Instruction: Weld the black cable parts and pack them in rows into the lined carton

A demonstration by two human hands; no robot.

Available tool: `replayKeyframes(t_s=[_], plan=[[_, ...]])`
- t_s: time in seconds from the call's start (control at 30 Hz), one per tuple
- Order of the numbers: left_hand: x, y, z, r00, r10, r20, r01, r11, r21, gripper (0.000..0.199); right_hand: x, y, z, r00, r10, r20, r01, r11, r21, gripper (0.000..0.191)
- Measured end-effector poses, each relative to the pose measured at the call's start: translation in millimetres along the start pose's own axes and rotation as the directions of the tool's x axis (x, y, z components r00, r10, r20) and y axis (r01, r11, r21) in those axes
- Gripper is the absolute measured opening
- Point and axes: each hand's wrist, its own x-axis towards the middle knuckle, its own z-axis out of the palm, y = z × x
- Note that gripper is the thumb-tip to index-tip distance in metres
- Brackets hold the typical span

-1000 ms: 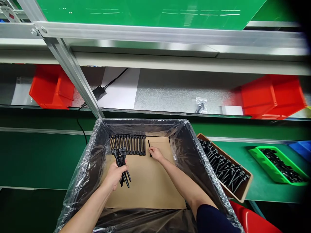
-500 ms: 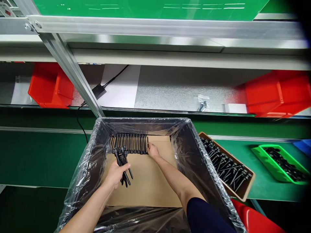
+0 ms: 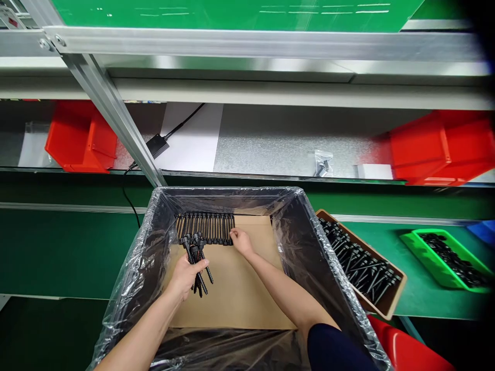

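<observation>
My left hand [image 3: 186, 275] is closed around a bunch of black rod-shaped parts with wide heads [image 3: 196, 252], heads up and tilted, above the cardboard sheet [image 3: 232, 293]. My right hand [image 3: 242, 241] has its fingers pinched at the lower end of the last rod in a row. That row of the same black parts [image 3: 204, 228] lies side by side along the far left of the cardboard, inside a dark bin lined with clear plastic [image 3: 325, 273]. My fingers partly hide the rod at the row's right end.
To the right, a brown box [image 3: 398, 288] holds many loose black rods. Beyond it stands a green tray [image 3: 436, 273] of small black pieces. Red bins [image 3: 77, 141] sit on the shelf behind, crossed by an aluminium post [image 3: 112, 108]. Something red [image 3: 406, 345] is at lower right.
My right hand has moved slightly left and down, against the row's right end. The rod at its fingertips now lies close against the others. My left hand has hardly moved.
</observation>
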Motion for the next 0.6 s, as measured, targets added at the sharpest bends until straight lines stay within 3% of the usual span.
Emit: replayKeyframes(t_s=[0.07,0.13,0.2,0.3,0.4,0.6], plan=[[-1,1,1.0,1.000,0.001,0.000,-0.001,1.000,-0.009,0.036,-30,-22,3,0.965,-0.067,0.253,-0.016,0.950,0.313,0.023],[-1,1,2.1,1.000,0.004,0.024,-0.003,0.999,-0.038,0.036,-63,-42,8,0.855,-0.218,0.471,-0.066,0.855,0.515,0.032],[-1,0,3.1,0.998,0.005,0.059,-0.001,0.997,-0.075,0.037,-89,-57,11,0.798,-0.311,0.517,-0.083,0.792,0.604,0.040],[0,-3,3.3,0.997,0.002,0.072,0.005,0.996,-0.094,0.039,-108,-68,14,0.816,-0.309,0.488,-0.089,0.768,0.635,0.047],[1,-5,1.9,0.999,0.007,0.033,-0.005,0.999,-0.044,0.038,-103,-63,13,0.856,-0.263,0.446,-0.083,0.780,0.620,0.047],[4,-6,-0.6,0.999,0.013,-0.052,-0.016,0.998,-0.060,0.038,-64,-26,10,0.978,-0.163,0.127,0.066,0.826,0.559,0.034]])
